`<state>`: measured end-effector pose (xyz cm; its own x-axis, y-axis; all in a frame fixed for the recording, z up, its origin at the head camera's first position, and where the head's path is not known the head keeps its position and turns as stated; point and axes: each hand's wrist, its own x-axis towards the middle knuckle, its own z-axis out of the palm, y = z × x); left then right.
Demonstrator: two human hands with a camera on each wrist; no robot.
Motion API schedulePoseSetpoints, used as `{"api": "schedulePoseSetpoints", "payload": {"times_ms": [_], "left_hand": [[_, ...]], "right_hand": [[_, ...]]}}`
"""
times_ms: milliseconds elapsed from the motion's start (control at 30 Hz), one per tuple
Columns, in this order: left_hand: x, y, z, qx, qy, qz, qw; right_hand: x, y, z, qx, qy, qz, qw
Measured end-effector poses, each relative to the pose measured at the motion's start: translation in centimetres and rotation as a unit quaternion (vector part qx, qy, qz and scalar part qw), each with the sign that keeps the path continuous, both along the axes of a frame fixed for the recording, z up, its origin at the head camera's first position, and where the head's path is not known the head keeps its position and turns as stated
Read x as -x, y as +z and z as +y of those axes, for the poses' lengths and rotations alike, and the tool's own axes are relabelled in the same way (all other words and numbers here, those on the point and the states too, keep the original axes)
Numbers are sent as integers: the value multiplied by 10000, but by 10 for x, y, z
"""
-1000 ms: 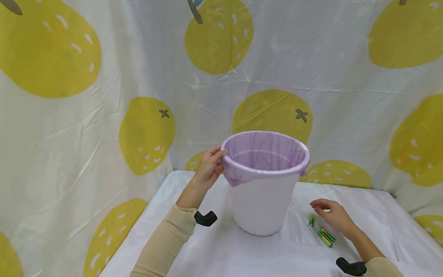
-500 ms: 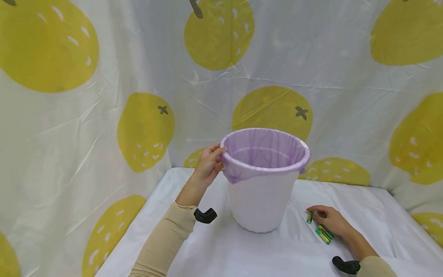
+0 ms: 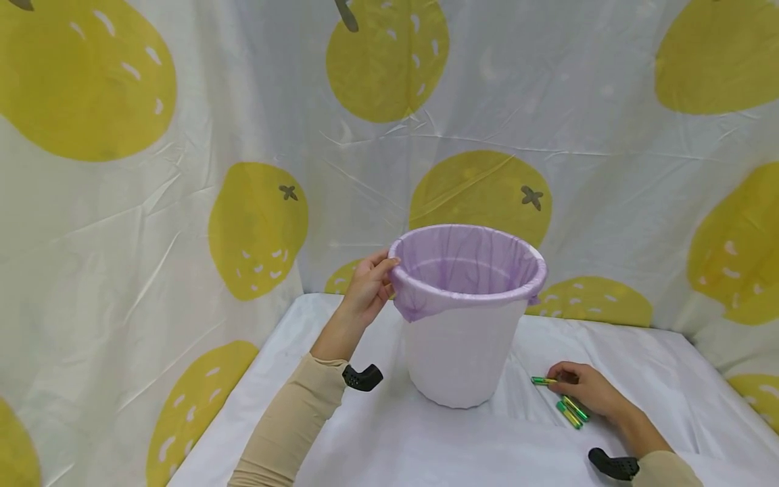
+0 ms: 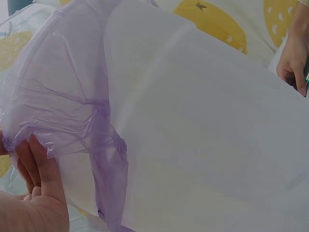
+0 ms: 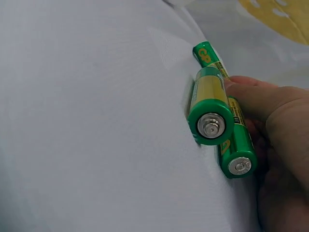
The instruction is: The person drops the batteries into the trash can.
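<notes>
A white waste bin [image 3: 459, 352] stands on the cloth, a thin purple bin liner [image 3: 420, 301] folded over its rim. My left hand [image 3: 367, 287] grips the rim on the left side, thumb over the top and fingers under the liner's fold. My right hand [image 3: 587, 389], low over the cloth right of the bin, pinches a green and gold battery [image 3: 541, 381] between thumb and fingers. In the right wrist view this battery [image 5: 205, 52] points away past the thumb. Two more batteries [image 3: 569, 414] lie side by side just below that hand; the right wrist view shows the nearer one's terminal [image 5: 211, 126].
White cloth [image 3: 377, 433] covers the table. Behind and to the left hangs a pale curtain [image 3: 365, 182] printed with yellow fruit. Each wrist carries a black camera mount, such as the left mount [image 3: 362, 378].
My right hand has come down onto the single battery and turned it from pointing toward me to lying crosswise. My left hand stays on the bin's rim.
</notes>
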<state>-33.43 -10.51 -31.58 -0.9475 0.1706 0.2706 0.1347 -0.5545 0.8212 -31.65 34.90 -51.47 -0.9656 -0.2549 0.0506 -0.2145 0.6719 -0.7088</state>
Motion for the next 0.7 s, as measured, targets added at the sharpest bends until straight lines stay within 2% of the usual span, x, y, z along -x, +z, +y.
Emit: {"api": "schedulePoseSetpoints", "payload": {"times_ms": [167, 467, 700], "left_hand": [[1, -1, 0, -2, 18, 5, 10000], [1, -1, 1, 14, 90, -48, 9999], [1, 0, 0, 69, 68, -36, 9999]], "right_hand": [[-1, -3, 0, 108, 93, 247, 9996], [-4, -5, -5, 155, -360, 455, 9982], [-7, 8, -3, 358, -831, 506, 9946]]}}
